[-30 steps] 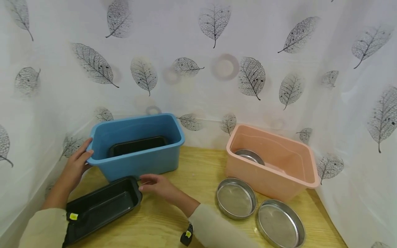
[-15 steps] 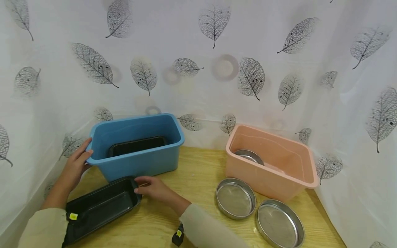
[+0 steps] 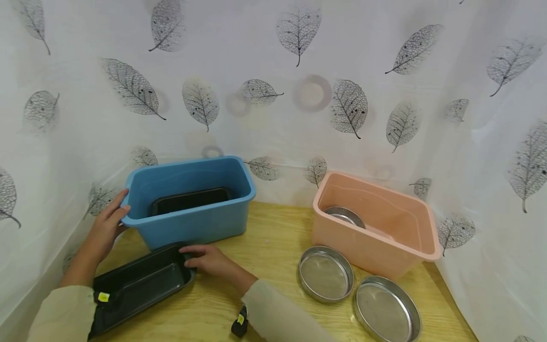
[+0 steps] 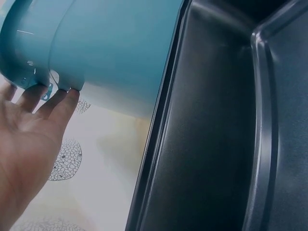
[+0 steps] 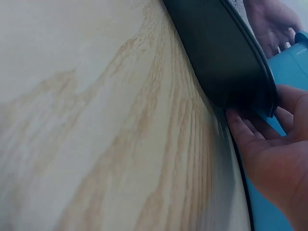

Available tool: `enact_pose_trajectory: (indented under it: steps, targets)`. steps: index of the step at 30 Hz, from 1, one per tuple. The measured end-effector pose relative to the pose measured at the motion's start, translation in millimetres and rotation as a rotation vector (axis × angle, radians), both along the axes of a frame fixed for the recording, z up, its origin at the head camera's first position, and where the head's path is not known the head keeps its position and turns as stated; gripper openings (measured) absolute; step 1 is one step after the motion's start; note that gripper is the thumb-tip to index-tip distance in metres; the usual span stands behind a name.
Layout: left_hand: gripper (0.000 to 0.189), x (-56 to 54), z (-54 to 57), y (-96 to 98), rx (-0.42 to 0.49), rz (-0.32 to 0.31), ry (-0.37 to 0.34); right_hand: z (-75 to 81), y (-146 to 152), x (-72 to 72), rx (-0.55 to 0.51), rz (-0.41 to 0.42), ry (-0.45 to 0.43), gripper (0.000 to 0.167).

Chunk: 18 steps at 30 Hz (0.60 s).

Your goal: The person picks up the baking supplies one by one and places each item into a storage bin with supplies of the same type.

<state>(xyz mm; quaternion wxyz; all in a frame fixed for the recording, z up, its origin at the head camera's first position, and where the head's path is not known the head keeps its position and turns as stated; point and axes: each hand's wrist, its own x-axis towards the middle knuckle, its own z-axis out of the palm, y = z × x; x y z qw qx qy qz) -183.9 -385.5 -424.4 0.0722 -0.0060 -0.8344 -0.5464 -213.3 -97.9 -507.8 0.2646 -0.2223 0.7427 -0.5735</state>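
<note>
A dark loaf pan lies on the wooden table, in front of a blue plastic bin. My right hand pinches the pan's right end, fingers over the rim and thumb against the outer wall, as the right wrist view of that hand shows. With my left hand I hold the left end of the blue bin's rim; the left wrist view shows fingertips hooked under its edge. A second dark loaf pan sits inside the blue bin, partly hidden by the front wall.
To the right stands a pink bin with a round metal pan in it. Two more round pans, the nearer pan and the other pan, lie before it. A leaf-printed sheet hangs behind and beside the table.
My right hand has moved left onto the loaf pan's right end and taken hold of its rim. My left hand stays on the blue bin, and the pans have not visibly moved.
</note>
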Motion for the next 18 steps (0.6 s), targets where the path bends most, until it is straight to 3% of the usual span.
enact_pose_trajectory:
  steps: [18]
  targets:
    - [0.061, -0.9, -2.1, 0.1, 0.032, -0.010, -0.001, -3.3, -9.3, 2.4, -0.024, 0.006, -0.031, 0.042]
